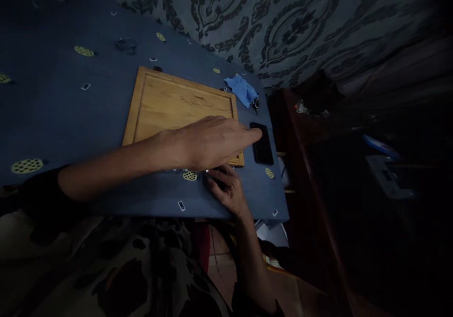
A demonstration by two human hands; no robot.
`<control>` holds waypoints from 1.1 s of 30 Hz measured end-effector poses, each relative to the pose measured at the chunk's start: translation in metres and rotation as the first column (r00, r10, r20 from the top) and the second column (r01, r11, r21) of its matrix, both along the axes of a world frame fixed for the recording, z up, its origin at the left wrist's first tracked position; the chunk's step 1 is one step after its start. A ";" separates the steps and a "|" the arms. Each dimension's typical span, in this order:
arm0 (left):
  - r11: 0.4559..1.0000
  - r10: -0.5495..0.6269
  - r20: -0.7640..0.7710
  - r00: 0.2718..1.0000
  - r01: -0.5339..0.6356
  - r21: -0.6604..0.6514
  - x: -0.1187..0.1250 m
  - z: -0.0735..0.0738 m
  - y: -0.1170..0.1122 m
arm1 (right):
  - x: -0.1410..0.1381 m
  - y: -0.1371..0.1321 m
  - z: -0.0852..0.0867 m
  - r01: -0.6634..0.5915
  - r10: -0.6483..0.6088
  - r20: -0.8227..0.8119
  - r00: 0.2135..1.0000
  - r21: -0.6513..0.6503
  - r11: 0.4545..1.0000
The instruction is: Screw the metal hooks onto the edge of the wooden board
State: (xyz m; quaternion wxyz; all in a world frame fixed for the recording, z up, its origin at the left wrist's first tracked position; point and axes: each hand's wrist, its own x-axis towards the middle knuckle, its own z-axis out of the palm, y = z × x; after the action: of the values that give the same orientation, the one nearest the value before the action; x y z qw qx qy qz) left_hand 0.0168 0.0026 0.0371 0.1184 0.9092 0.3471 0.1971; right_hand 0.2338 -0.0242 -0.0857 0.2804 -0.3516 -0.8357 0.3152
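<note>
My left hand (215, 140) reaches across the near right corner of a wooden board (177, 104), fingers stretched out, a fingertip touching the top of a black phone (262, 143) that lies flat on the blue table (63, 114). My right hand (226, 187) rests on the table just below the left, fingers curled round a small dark thing with a pale tip that I cannot make out. A short metal chain or strip shows beside it, under my left wrist.
A crumpled blue cloth (242, 89) lies beyond the board's far right corner, with a small metal piece beside it. Glasses (125, 45) sit far back on the table. The table's right edge drops to a dark wooden shelf (304, 133). A patterned wall stands behind.
</note>
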 end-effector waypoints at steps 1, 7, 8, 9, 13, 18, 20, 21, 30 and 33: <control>1.000 -0.005 0.018 1.000 0.006 -0.019 0.000 0.000 0.000 | 0.000 0.000 0.000 0.000 0.000 0.000 1.000 -0.004 1.000; 0.996 -0.027 0.002 1.000 0.027 -0.087 -0.007 0.001 0.001 | -0.001 0.000 0.002 -0.012 0.012 0.008 1.000 0.009 1.000; 0.995 -0.036 0.010 0.999 0.037 -0.092 -0.009 0.001 0.002 | -0.001 0.000 0.003 -0.014 0.014 0.013 1.000 0.014 1.000; 0.994 -0.045 0.021 0.999 0.047 -0.094 -0.011 0.002 0.003 | -0.001 0.000 0.003 -0.014 0.014 0.018 1.000 0.018 1.000; 0.993 -0.034 0.005 0.999 0.035 -0.114 -0.013 0.005 0.004 | 0.000 0.000 0.002 -0.014 0.014 0.009 1.000 0.019 1.000; 0.995 -0.048 -0.019 0.999 0.046 -0.092 -0.010 0.008 -0.001 | 0.000 -0.001 0.001 -0.006 0.006 -0.010 1.000 0.004 1.000; 0.995 -0.050 -0.034 0.998 0.047 -0.087 -0.008 0.008 -0.003 | 0.000 -0.001 0.002 0.002 -0.002 -0.012 1.000 -0.001 1.000; 0.995 -0.054 -0.038 0.998 0.051 -0.084 -0.007 0.008 -0.004 | -0.001 -0.001 0.002 0.002 -0.002 -0.011 1.000 -0.002 1.000; 0.997 -0.050 -0.004 0.999 0.049 -0.056 -0.005 0.008 -0.006 | -0.001 -0.001 0.005 -0.005 0.005 0.020 1.000 -0.009 1.000; 0.995 -0.042 -0.018 0.999 0.040 -0.093 -0.005 0.011 -0.006 | -0.001 -0.001 0.004 -0.001 0.001 0.019 1.000 -0.013 1.000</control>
State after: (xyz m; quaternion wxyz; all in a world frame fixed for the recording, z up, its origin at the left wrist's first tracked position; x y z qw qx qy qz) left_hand 0.0121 -0.0034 0.0477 0.1611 0.9116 0.3382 0.1693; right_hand 0.2328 -0.0247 -0.0822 0.2701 -0.3561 -0.8364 0.3174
